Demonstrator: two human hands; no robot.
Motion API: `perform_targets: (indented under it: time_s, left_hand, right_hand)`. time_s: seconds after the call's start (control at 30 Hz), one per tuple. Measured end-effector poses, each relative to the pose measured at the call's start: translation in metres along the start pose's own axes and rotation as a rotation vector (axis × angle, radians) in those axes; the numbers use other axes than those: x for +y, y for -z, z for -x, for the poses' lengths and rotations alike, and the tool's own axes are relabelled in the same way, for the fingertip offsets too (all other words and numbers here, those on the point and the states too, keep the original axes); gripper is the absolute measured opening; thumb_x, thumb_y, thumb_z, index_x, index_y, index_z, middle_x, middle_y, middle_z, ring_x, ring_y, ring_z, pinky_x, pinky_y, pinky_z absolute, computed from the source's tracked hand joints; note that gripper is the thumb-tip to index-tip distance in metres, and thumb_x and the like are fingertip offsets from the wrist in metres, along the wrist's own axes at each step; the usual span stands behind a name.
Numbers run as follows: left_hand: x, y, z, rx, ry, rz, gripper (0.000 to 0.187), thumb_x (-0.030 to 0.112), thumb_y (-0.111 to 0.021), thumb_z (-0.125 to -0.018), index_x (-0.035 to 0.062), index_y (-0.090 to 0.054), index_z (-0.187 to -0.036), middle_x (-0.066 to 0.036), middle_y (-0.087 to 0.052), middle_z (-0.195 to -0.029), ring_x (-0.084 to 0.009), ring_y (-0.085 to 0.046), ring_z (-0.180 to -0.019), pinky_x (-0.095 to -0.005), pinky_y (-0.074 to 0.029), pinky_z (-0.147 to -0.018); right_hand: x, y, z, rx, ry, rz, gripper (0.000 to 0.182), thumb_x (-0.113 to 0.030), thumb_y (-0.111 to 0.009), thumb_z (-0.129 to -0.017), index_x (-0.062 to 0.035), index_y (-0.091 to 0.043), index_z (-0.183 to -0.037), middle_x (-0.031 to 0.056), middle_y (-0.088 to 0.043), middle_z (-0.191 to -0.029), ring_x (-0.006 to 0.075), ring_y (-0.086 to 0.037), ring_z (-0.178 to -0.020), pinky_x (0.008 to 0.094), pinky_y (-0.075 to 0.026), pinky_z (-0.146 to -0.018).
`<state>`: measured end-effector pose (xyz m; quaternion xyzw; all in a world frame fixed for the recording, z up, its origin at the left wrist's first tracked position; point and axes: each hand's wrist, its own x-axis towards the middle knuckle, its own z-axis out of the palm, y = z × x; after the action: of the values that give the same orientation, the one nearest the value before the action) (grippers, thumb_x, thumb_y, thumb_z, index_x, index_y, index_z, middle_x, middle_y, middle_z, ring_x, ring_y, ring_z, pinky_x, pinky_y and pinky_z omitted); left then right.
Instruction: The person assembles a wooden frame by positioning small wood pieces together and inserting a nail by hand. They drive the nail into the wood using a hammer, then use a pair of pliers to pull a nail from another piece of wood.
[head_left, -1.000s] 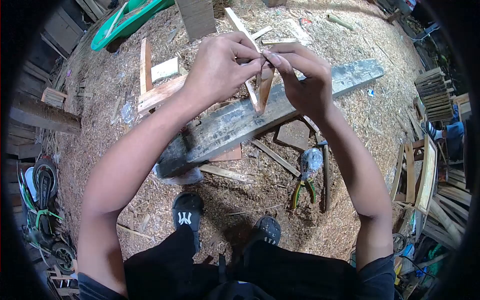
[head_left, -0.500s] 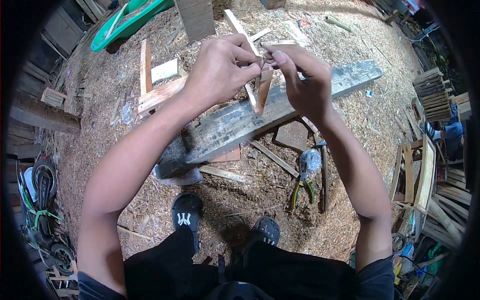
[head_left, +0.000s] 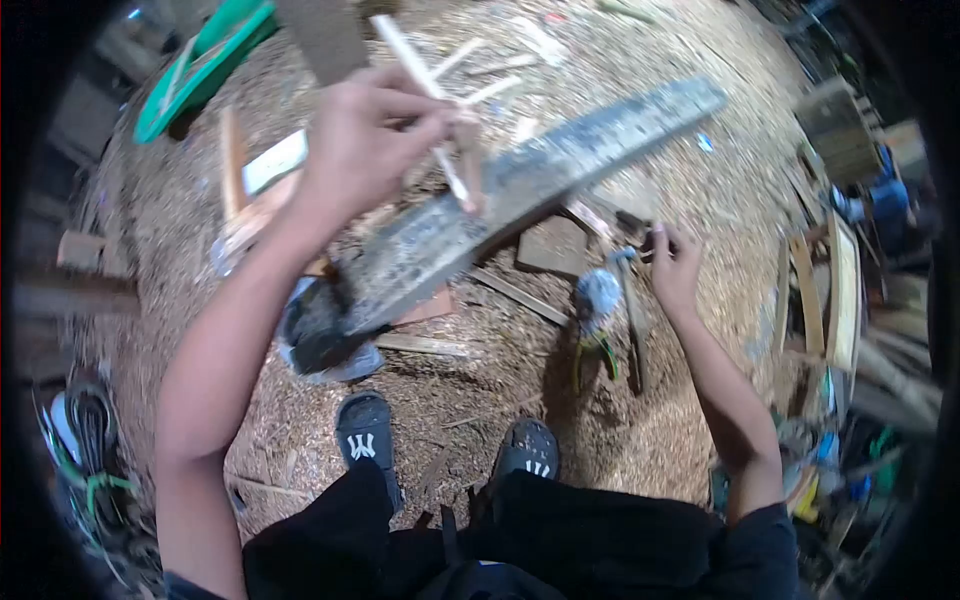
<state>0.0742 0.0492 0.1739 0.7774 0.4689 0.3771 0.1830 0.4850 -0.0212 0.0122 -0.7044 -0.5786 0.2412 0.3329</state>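
Note:
My left hand [head_left: 375, 135] is closed around the joint where a pale wooden strip [head_left: 415, 70] meets a shorter brown wood piece [head_left: 468, 165]. Their lower ends rest on a thick grey beam [head_left: 540, 170] that lies slantwise across the ground. Low on the right, my right hand [head_left: 676, 265] is beside the head of a hammer [head_left: 634, 310] lying on the wood shavings. A dark, narrow object [head_left: 632, 220] lies near its fingertips. Those fingers look bent, but blur hides whether they grip anything.
Pliers [head_left: 592, 362] and a clear plastic bag [head_left: 598, 291] lie left of the hammer. A square wood block [head_left: 553, 246] is beside the beam. A green tub [head_left: 205, 65] stands at the upper left, and a wooden frame [head_left: 843, 295] at the right.
My right hand has left the strips and moved down and right, beside the hammer. My left hand still holds the wood. The view has shifted and blurred.

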Motion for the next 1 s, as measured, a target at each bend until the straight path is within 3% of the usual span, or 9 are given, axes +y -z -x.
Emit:
perform_targets:
  time_s: [0.13,0.23,0.3,0.5,0.57,0.7,0.77,0.9,1.0]
  left_hand:
    - [-0.005,0.003,-0.002,-0.012,-0.042,-0.020,0.017,0.011,-0.074,-0.094,0.0016,-0.081,-0.105,-0.003,-0.068,-0.088,-0.0091,-0.060,-0.076,-0.0256,-0.047,-0.064]
    - [-0.001,0.002,-0.002,-0.010,0.026,0.006,0.016,0.012,-0.073,-0.096,0.0011,-0.081,-0.105,-0.002,-0.065,-0.086,-0.0073,-0.057,-0.076,-0.0244,-0.044,-0.064]
    - [-0.003,-0.001,-0.002,-0.019,0.063,0.075,0.016,0.011,-0.073,-0.096,-0.0002,-0.080,-0.105,-0.002,-0.065,-0.087,-0.0068,-0.057,-0.076,-0.0242,-0.043,-0.063]
    - [0.002,0.001,-0.002,0.005,-0.012,-0.054,0.017,0.011,-0.076,-0.091,0.0008,-0.081,-0.103,-0.005,-0.069,-0.087,-0.0120,-0.064,-0.078,-0.0269,-0.049,-0.067]
    - [0.007,0.001,-0.003,0.023,0.007,-0.076,0.016,0.013,-0.076,-0.089,0.0025,-0.082,-0.099,-0.009,-0.073,-0.089,-0.0167,-0.069,-0.080,-0.0308,-0.054,-0.068]
    - [0.004,0.004,-0.002,0.032,-0.040,-0.111,0.015,0.015,-0.076,-0.093,0.0043,-0.082,-0.102,-0.004,-0.069,-0.087,-0.0098,-0.061,-0.072,-0.0288,-0.048,-0.060]
    - [0.005,0.004,0.000,0.019,-0.021,-0.120,0.015,0.016,-0.076,-0.093,0.0041,-0.082,-0.101,-0.004,-0.069,-0.086,-0.0101,-0.062,-0.072,-0.0295,-0.048,-0.060]
    - [0.005,0.005,0.000,0.015,-0.050,-0.094,0.013,0.014,-0.075,-0.093,0.0039,-0.082,-0.098,-0.005,-0.070,-0.087,-0.0124,-0.065,-0.075,-0.0300,-0.050,-0.063]
    - [0.006,0.004,-0.001,0.021,-0.083,-0.113,0.013,0.013,-0.075,-0.092,0.0033,-0.082,-0.097,-0.005,-0.071,-0.086,-0.0133,-0.066,-0.075,-0.0306,-0.051,-0.065]
  right_hand:
    - [0.063,0.013,0.054,-0.003,-0.229,0.170,0.029,-0.023,-0.064,-0.102,0.0044,-0.074,-0.097,0.0236,-0.070,-0.090,0.0244,-0.066,-0.074,0.0379,-0.053,-0.070]
    - [0.084,0.006,0.083,-0.081,0.048,0.323,0.027,-0.022,-0.069,-0.097,0.0039,-0.071,-0.105,0.0274,-0.071,-0.097,0.0372,-0.070,-0.082,0.0468,-0.055,-0.078]
    - [0.079,0.001,0.094,-0.255,-0.268,0.352,0.032,-0.023,-0.072,-0.095,0.0033,-0.065,-0.112,0.0289,-0.070,-0.101,0.0445,-0.069,-0.093,0.0520,-0.054,-0.085]
    - [0.114,-0.026,0.103,-0.140,-0.309,0.262,0.030,-0.010,-0.069,-0.089,0.0063,-0.061,-0.112,0.0321,-0.066,-0.097,0.0501,-0.065,-0.090,0.0575,-0.050,-0.085]
    - [0.090,-0.014,0.097,-0.062,-0.103,0.313,0.024,-0.008,-0.064,-0.093,0.0075,-0.061,-0.112,0.0336,-0.065,-0.092,0.0487,-0.065,-0.087,0.0565,-0.050,-0.077]
    - [-0.037,0.020,0.063,-0.059,-0.200,0.088,0.031,-0.006,-0.052,-0.104,0.0063,-0.062,-0.131,0.0121,-0.068,-0.083,0.0169,-0.058,-0.063,0.0352,-0.044,-0.054]
    - [-0.052,0.036,0.035,-0.083,0.051,0.020,0.040,-0.007,-0.053,-0.105,0.0008,-0.057,-0.144,0.0018,-0.066,-0.083,0.0089,-0.049,-0.059,0.0296,-0.040,-0.051]
    - [-0.176,0.063,0.016,-0.162,0.422,-0.061,0.047,-0.003,-0.053,-0.103,-0.0118,-0.058,-0.148,0.0031,-0.070,-0.087,0.0099,-0.051,-0.060,0.0293,-0.042,-0.054]
    - [-0.222,0.067,0.012,-0.273,0.420,0.037,0.047,-0.005,-0.053,-0.104,-0.0173,-0.058,-0.150,0.0033,-0.065,-0.081,0.0074,-0.045,-0.063,0.0263,-0.038,-0.056]
